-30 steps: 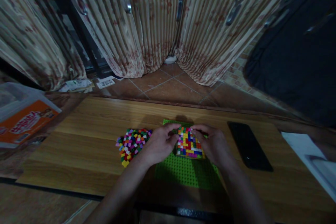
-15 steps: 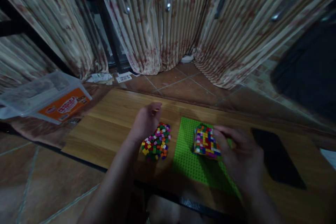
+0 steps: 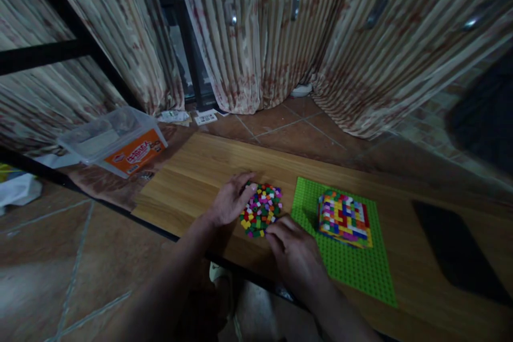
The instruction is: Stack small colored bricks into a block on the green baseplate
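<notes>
A loose pile of small multicoloured toy bricks lies on the wooden table. At its upper left edge is my left hand, thumb and fingers curved and slightly apart, the thumb over the bricks. My right hand reaches the pile's lower right edge with thumb and forefinger pinched together; whatever is between the tips is too small to make out. Right of the pile lies a green studded baseplate, bearing a block built from many coloured bricks. Neither hand touches that block.
The wooden table has a dark flat rectangular object on its right part. Beyond the left end stands a clear plastic box with an orange label. Striped curtains hang behind, under a dark metal bar.
My right hand has left the brick-built block and moved left to the pile. My left hand has come down beside the pile. The whole view has shifted, with the table appearing further right.
</notes>
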{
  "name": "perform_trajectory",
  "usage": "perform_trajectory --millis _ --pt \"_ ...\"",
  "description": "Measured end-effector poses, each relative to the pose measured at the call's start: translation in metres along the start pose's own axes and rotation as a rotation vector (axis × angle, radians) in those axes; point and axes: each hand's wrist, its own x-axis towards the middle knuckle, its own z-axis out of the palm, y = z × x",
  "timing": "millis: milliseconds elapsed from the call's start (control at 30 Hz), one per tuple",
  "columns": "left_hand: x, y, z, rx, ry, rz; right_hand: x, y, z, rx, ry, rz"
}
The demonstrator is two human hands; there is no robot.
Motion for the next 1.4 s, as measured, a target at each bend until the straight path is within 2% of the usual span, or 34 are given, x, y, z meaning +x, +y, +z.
perform_trajectory --millis 100,200,367,500,667,967,1100,1300,1400 --pt "-0.010 0.011 0.009 0.054 0.020 -0.002 0.007 0.005 -0.001 0.018 0.026 0.034" --pt "-0.015 0.024 0.019 0.069 0.087 -0.084 0.012 0.011 -0.001 0.002 0.058 0.030" --pt "-0.015 0.046 0.032 0.006 0.115 -0.128 0.018 0.020 -0.001 -0.054 0.166 0.044" --pt "-0.011 0.053 0.033 -0.040 0.124 -0.145 0.022 0.024 -0.005 -0.085 0.250 0.060" --pt "-0.005 0.050 0.028 -0.068 0.157 -0.194 0.025 0.019 -0.006 -0.060 0.224 0.075" --pt "0.004 0.052 0.026 -0.055 0.159 -0.197 0.032 0.016 0.001 -0.042 0.182 0.142" --pt "0.007 0.054 0.024 -0.062 0.173 -0.179 0.029 0.010 -0.009 0.131 0.236 0.146" --pt "0.011 0.062 0.024 -0.095 0.204 -0.158 0.018 0.002 -0.036 0.688 0.378 0.283" --pt "0.013 0.066 0.029 -0.122 0.184 -0.162 0.012 0.011 -0.056 0.735 0.452 0.326"
